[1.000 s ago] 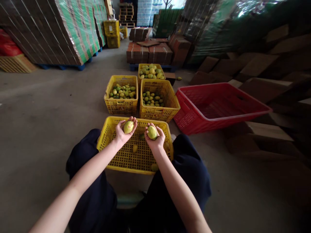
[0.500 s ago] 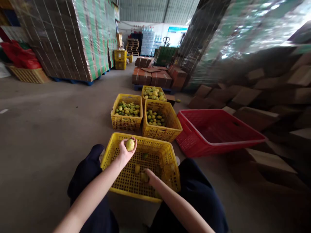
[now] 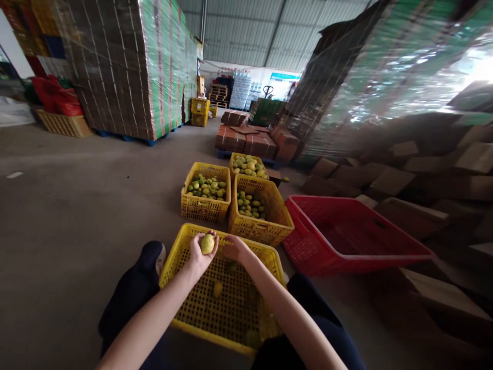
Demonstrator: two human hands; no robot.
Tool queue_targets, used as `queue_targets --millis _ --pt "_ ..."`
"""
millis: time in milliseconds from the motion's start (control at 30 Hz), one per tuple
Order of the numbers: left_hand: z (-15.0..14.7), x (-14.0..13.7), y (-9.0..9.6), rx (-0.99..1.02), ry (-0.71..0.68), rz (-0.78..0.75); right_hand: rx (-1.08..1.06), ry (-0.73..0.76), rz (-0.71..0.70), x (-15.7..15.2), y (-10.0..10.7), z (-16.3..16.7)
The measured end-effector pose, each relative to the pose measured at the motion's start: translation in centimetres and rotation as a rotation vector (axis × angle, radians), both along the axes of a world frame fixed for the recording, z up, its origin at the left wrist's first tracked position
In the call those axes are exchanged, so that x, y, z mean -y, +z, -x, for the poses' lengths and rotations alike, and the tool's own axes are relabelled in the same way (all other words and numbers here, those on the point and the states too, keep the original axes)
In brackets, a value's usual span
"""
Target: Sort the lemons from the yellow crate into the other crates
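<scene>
My left hand [image 3: 201, 252] is closed around a yellow-green mango [image 3: 208, 244], palm up, over the far side of a yellow plastic crate [image 3: 188, 237]. Just right of it, my right hand [image 3: 236, 250] has its back toward me and its fingers bent; whatever they hold is hidden. The crate stands between my legs, with a few mangoes at its bottom: a yellow one [image 3: 217, 289] near the middle, a green one [image 3: 231, 266] below my right hand, and a dim one [image 3: 252, 338] at the near right corner.
Beyond stand a left yellow crate [image 3: 206, 209], a right yellow crate [image 3: 262, 230] and a farther crate [image 3: 233, 163], all holding mangoes. A large red basket [image 3: 308, 252] is at right, beside scattered cardboard boxes [image 3: 412, 216]. Wrapped pallet stacks [image 3: 115, 77] rise behind.
My right hand has risen from a mango at the crate's bottom to beside my left hand. My left hand still holds its mango. The view has tilted up slightly.
</scene>
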State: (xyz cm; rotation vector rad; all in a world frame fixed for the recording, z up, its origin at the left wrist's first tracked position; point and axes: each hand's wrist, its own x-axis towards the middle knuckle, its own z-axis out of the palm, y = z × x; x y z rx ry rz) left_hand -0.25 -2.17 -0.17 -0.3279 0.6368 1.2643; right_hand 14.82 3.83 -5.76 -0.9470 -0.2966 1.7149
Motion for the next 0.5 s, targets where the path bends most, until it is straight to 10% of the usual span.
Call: queue_targets --millis 200,500 --pt "-0.7 -0.2 -3.5 -0.271 -0.112 -0.023 0.261 -0.008 0.434 5.2 -1.3 -5.9" --pt "-0.6 5.3 -12.6 -0.831 -0.878 0.273 0.085 0.031 0.272 7.3 1.7 -5.2"
